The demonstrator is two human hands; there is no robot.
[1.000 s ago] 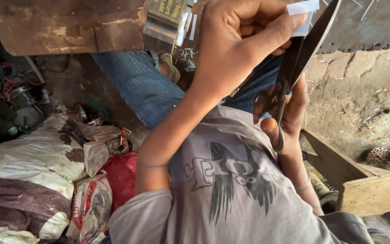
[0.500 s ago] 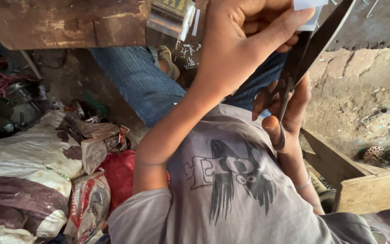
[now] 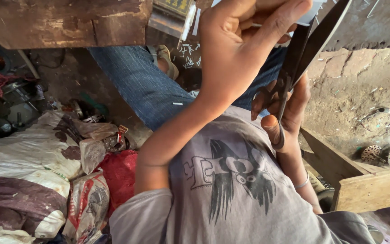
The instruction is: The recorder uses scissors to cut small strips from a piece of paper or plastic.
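My left hand (image 3: pixel 242 49) is raised at the top middle, fingers closed on a small white flat piece (image 3: pixel 313 14) that runs out of the top edge. My right hand (image 3: pixel 287 110) grips the loop handles of large dark metal shears (image 3: pixel 301 58). Their long blades point up and to the right and meet the white piece beside my left fingertips. The blades look nearly together. Below the hands are my grey printed shirt (image 3: pixel 231 180) and blue jeans (image 3: pixel 141 81).
A worn wooden board (image 3: pixel 64 20) spans the top left. Filled sacks (image 3: pixel 23 171) and a red bag (image 3: pixel 120 174) lie at the left. A wooden frame (image 3: pixel 366 190) stands at the right, with toothed metal parts (image 3: pixel 384 154) on the dirt floor. White snippets (image 3: pixel 187 50) lie by a sandalled foot (image 3: pixel 165 56).
Both hands, with the shears and the white piece, have shifted slightly up and right in view. The grips are the same.
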